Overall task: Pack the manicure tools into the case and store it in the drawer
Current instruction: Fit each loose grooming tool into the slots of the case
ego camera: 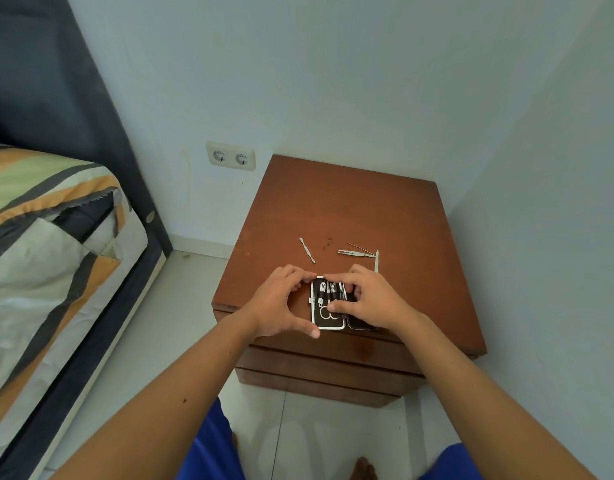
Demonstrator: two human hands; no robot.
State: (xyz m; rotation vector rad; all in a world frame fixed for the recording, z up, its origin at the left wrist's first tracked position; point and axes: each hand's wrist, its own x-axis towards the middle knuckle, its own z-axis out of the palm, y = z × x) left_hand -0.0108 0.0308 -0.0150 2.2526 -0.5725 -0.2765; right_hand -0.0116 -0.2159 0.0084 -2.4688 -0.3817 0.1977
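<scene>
My left hand [281,303], fingers spread, braces the open case [328,303] so it cannot slide; my right hand [364,301] presses a tool into its loops, grip unclear. Loose tools [359,252] lie just beyond my fingertips.

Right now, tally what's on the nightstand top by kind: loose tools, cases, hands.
Loose metal tools: 4, namely the double-ended pusher, tweezers, a thin pick and a file
Open case: 1, with some tools already seated in it; their count is unclear
Hands on the case: 2, left hand and right hand
Total: 7
</scene>
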